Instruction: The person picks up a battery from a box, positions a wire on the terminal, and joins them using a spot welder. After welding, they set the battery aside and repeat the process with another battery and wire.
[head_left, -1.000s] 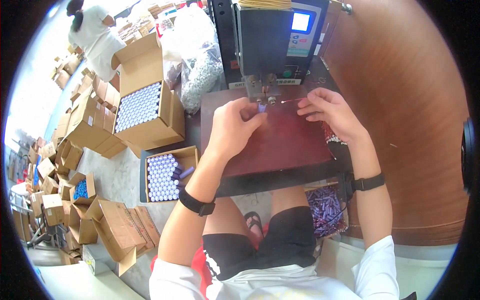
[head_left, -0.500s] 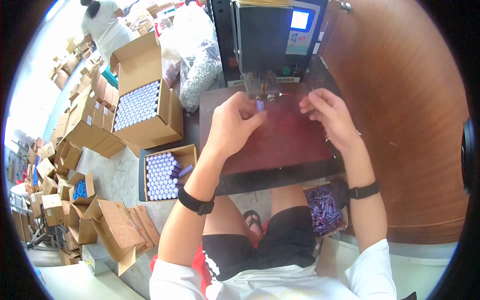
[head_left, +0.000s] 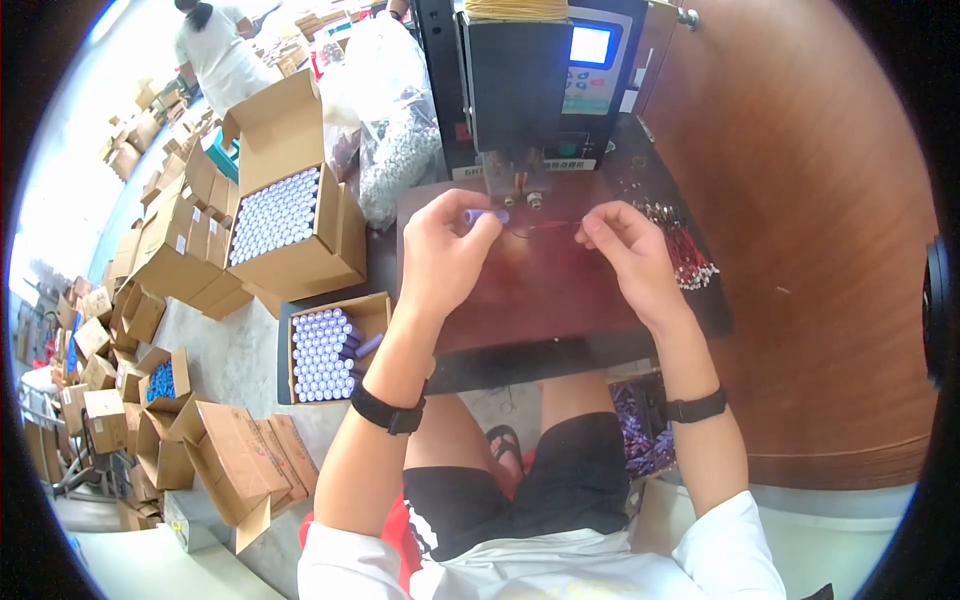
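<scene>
My left hand (head_left: 440,250) has a purple cylindrical battery cell (head_left: 490,216) between thumb and fingers, lying nearly sideways just above the dark red worktop (head_left: 540,300). My right hand (head_left: 635,255) pinches the right end of a thin red and black wire (head_left: 550,226). The wire's free end reaches left toward the cell, with a gap between them. Just beyond both hands, the copper electrode tips (head_left: 520,186) of a spot welding machine (head_left: 515,95) point down. Several red wires with white connectors (head_left: 690,255) are heaped right of my right hand.
A small carton (head_left: 375,308) of purple cells sits left of the worktop, with a larger open carton (head_left: 340,225) of cells behind it. Beside the machine stands a clear bag (head_left: 395,150) of small metallic parts. Below right is a bin of wired cells (head_left: 640,430). A wooden panel (head_left: 810,250) bounds the right.
My left hand has drawn the cell back from the electrodes and tipped it from upright to sideways. My right hand has moved left and nearer me, bringing the wire close to the cell.
</scene>
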